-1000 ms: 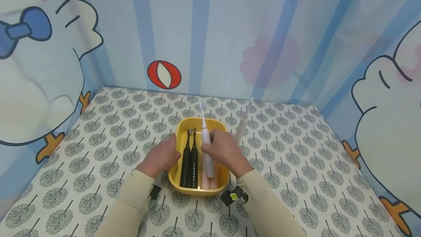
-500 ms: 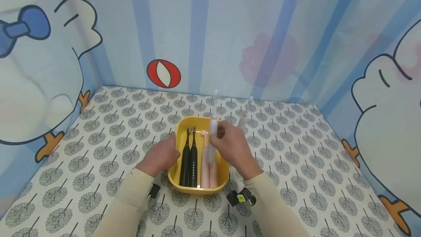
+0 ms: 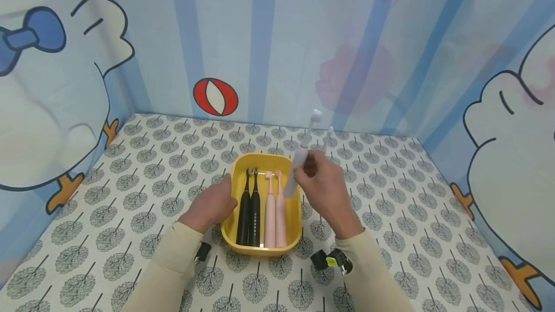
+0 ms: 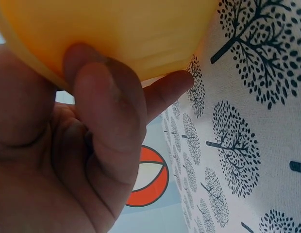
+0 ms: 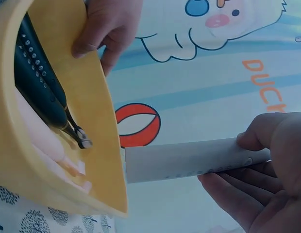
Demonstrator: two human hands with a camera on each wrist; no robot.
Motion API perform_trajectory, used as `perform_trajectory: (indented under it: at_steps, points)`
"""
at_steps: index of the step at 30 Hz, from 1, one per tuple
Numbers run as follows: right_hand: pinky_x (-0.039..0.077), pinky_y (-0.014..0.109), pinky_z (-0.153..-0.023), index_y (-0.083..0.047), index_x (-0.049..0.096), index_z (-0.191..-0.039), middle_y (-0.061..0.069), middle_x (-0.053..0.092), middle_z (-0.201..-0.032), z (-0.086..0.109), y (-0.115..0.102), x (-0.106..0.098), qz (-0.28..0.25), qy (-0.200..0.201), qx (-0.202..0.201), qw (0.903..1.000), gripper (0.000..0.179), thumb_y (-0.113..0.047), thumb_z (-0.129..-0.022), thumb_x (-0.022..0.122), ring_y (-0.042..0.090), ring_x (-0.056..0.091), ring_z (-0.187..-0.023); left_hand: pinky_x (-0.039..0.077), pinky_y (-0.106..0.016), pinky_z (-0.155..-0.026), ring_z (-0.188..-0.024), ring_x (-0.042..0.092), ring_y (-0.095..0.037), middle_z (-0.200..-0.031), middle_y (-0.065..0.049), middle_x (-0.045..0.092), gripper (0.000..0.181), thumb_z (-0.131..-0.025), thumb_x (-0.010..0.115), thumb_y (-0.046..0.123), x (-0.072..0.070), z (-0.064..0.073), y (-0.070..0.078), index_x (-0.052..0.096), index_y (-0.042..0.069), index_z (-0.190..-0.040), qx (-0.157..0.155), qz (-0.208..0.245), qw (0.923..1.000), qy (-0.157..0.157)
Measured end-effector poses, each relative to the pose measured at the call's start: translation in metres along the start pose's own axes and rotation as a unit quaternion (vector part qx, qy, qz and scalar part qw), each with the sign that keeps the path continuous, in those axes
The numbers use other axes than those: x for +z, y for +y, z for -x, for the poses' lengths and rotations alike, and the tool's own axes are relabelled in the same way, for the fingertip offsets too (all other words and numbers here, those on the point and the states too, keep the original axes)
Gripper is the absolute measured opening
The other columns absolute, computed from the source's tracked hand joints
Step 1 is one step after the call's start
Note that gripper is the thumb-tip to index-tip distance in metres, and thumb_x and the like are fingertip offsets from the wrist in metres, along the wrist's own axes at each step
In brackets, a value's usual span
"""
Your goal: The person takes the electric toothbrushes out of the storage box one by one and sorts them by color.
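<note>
My left hand [image 3: 211, 206] grips the left wall of a yellow plastic bin [image 3: 260, 253], its thumb inside; in the left wrist view bent fingers press the bin's outside [image 4: 141, 29]. Between thumb and fingertips my right hand [image 3: 327, 184] pinches a white electric toothbrush [image 3: 299, 160] by its handle. That brush is tilted head-up, its lower end over the bin's right rim in the head view. Inside the bin lie two black electric toothbrushes [image 3: 244, 218] on the left and two pink electric toothbrushes [image 3: 270, 218] beside them, all heads pointing away from me.
A second white electric toothbrush [image 3: 328, 136] lies on the tree-patterned cloth [image 3: 173, 167] right of the bin, mostly hidden behind my right hand. A cartoon-print curtain [image 3: 286, 52] stands along the back and both sides.
My right hand has lifted the white toothbrush from over the pink ones and carried it right, to the bin's right rim. Both pink toothbrushes are now uncovered. My left hand stays put.
</note>
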State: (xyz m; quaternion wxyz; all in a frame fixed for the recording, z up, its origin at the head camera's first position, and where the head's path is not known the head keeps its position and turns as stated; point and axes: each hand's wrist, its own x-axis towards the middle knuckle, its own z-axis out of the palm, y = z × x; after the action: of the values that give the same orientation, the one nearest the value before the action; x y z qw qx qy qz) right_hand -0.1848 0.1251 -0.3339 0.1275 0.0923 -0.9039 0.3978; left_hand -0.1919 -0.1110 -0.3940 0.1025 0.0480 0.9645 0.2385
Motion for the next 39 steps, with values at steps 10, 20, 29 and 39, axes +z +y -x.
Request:
perform_trajectory:
  at_steps: [10,20,29,39]
  points:
    - [0.054,0.034,-0.077,-0.005,0.059,-0.123,0.005,0.068,-0.105,0.0,0.012,-0.02,0.011,0.03,0.019,0.9993,0.038,-0.022,-0.09,0.067,0.018,0.065,-0.093,0.046,-0.032,-0.052,-0.058,0.055,-0.02,-0.079,-0.011,0.057,0.065,-0.093,0.05,0.011,0.0,-0.001,0.0,0.022,-0.008,-0.147,-0.004,0.004,1.0,0.001]
    - [0.054,0.035,-0.079,-0.003,0.058,-0.123,0.01,0.067,-0.11,0.003,0.032,-0.023,0.021,0.056,0.02,0.998,0.038,-0.021,-0.09,0.065,0.02,0.066,-0.096,0.046,-0.031,-0.051,-0.058,0.055,-0.02,-0.08,-0.013,0.058,0.067,-0.093,0.05,0.011,0.001,-0.002,-0.001,0.018,-0.009,-0.149,-0.003,0.002,1.0,-0.001]
    - [0.054,0.039,-0.08,-0.004,0.057,-0.123,0.012,0.066,-0.112,0.003,0.056,-0.014,0.026,0.054,0.039,0.9974,0.035,-0.019,-0.092,0.063,0.023,0.066,-0.099,0.046,-0.031,-0.053,-0.059,0.055,-0.02,-0.082,-0.012,0.057,0.068,-0.093,0.05,0.012,0.002,-0.001,0.0,0.017,-0.008,-0.15,-0.011,-0.002,0.9999,-0.007]
    - [0.054,0.038,-0.082,-0.005,0.055,-0.128,0.012,0.064,-0.118,0.001,0.076,0.002,0.036,0.043,0.058,0.9967,0.04,-0.023,-0.093,0.062,0.023,0.064,-0.103,0.046,-0.031,-0.052,-0.059,0.055,-0.02,-0.082,-0.012,0.058,0.067,-0.094,0.05,0.012,0.001,-0.002,0.0,0.017,-0.008,-0.15,-0.015,0.002,0.9999,-0.003]
